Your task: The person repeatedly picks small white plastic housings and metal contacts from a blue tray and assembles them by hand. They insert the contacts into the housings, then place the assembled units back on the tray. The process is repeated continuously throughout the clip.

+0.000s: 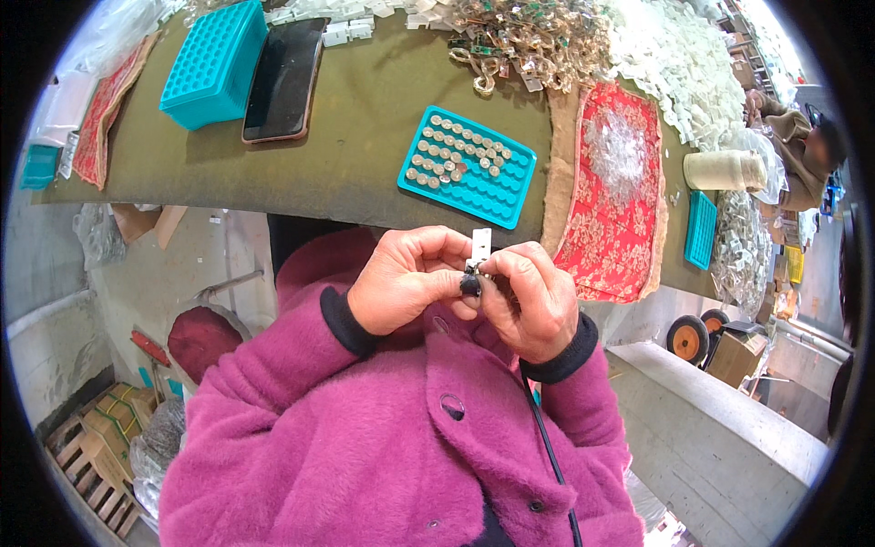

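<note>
Just off the table's near edge, my left hand [404, 279] and my right hand [535, 299] meet with their fingers closed. Pinched between them is a small white plastic piece [481, 242] with holes in it, standing upright above the fingertips. A small black part [470, 284] shows below it, between the thumbs; how the two join is hidden by my fingers. Beyond my hands lies a teal tray [497, 202] with rows of dimples. Several small round metal discs [453, 149] sit in its left and far parts.
On the green tabletop [355, 173] are a phone [284, 80] and a stack of teal trays [211, 68]. Clear and tangled parts [538, 41] are heaped at the back. A red patterned cloth [609, 232] lies right, near a thread cone [723, 170]. Another person [802, 150] is far right.
</note>
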`<state>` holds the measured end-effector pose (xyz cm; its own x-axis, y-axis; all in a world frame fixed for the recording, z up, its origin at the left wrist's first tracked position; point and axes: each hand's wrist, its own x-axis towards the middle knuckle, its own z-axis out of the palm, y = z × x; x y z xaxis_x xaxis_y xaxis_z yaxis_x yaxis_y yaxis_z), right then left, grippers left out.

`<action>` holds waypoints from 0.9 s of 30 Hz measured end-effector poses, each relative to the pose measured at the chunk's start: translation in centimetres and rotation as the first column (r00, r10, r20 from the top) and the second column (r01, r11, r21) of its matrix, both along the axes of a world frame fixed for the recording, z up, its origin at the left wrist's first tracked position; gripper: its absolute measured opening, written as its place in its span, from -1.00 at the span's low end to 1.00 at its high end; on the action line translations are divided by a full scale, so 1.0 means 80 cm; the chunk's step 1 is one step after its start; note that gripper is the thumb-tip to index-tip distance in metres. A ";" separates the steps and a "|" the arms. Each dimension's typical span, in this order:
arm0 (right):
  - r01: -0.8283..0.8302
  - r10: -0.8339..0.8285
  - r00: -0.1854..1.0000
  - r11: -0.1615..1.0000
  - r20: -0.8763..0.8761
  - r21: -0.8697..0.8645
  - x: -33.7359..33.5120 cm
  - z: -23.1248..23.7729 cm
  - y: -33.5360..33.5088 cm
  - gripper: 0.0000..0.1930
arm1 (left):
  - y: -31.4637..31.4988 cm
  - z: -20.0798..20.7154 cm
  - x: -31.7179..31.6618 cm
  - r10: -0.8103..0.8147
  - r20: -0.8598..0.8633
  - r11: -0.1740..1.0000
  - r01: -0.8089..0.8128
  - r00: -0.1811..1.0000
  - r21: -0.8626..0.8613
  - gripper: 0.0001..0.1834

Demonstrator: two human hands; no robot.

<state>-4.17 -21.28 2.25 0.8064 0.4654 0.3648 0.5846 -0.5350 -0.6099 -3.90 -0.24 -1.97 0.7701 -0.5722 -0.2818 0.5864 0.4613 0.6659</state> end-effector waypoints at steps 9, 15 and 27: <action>0.070 -0.075 0.995 0.995 0.071 0.077 -0.007 0.002 0.001 -0.75 | -0.001 -0.002 0.001 0.030 -0.105 0.995 -0.040 0.994 -0.094 -0.69; -0.049 0.048 0.992 0.999 0.118 0.005 0.001 0.002 -0.006 -0.65 | 0.000 -0.003 0.002 0.027 -0.091 0.997 -0.034 0.995 -0.072 -0.67; 0.081 -0.090 0.989 0.994 0.119 0.079 -0.005 0.003 -0.002 -0.65 | 0.001 0.001 0.003 0.012 -0.040 0.999 -0.014 0.999 -0.046 -0.62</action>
<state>-4.56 -21.44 2.47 0.7892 0.3648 0.4941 0.6114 -0.5424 -0.5762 -3.70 -0.15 -1.85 0.7665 -0.5751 -0.2859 0.6055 0.4989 0.6200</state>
